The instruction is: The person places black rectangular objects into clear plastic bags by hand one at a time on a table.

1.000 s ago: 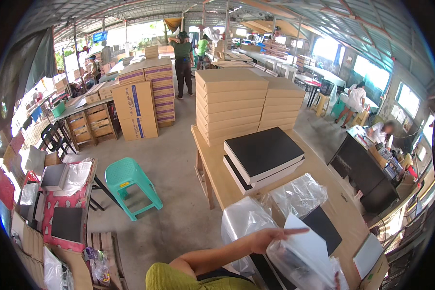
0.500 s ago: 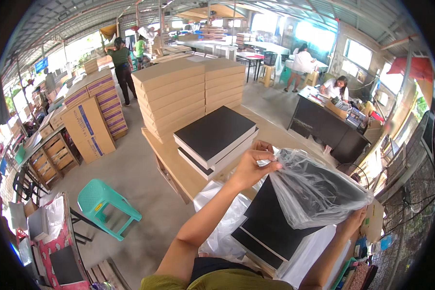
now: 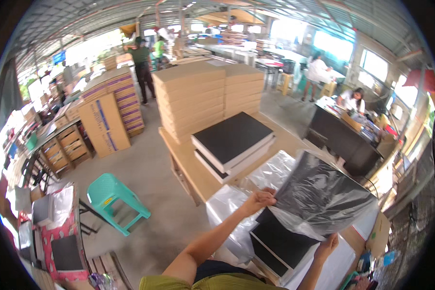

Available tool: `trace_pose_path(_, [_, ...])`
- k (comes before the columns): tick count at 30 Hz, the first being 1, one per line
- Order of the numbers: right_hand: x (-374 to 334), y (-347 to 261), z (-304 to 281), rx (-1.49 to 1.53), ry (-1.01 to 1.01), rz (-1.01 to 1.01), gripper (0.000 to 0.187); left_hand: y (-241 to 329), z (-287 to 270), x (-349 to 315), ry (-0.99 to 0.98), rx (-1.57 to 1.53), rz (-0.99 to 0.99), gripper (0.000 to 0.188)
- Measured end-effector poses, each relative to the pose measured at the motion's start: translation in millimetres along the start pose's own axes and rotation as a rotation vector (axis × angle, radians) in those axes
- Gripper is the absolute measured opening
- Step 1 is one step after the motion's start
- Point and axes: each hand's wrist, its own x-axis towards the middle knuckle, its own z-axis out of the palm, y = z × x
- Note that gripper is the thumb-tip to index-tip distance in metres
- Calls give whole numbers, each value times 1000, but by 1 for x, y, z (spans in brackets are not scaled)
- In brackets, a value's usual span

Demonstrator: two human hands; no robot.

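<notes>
Busy packing shed, long worktop (image 3: 198, 174) under me. A second ago I only reached; now my left hand (image 3: 258, 199) and right hand (image 3: 327, 245) pinch the bag (image 3: 319, 198), spread over the near-edge black boards (image 3: 280, 241).

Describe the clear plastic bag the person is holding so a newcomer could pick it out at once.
Start at the long wooden table with its tall stacks of tan boxes. At its near end, the left hand and right hand hold up the clear plastic bag over flat black boxes. Unlike the clear plastic lying flat nearby, it is lifted and stretched taut.
</notes>
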Motion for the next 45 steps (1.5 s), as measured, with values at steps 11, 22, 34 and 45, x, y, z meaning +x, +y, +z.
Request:
trace_pose_path(11, [-31, -50, 41, -508, -185, -235, 54, 24, 18, -62, 216, 827, -90, 54])
trace_pose_path(22, [-163, 21, -37, -1130, -406, 346, 37, -51, -28, -194, 339, 1082, -387, 32])
trace_pose_path(34, [-200, -20, -31, -393, -116, 484, 33, 22, -17, -228, -122, 657, -548, 57])
trace_pose_path(45, [-159, -27, -174, -566, 359, 355, 35, -70, 113, -120, -762, 546, -51, 53])
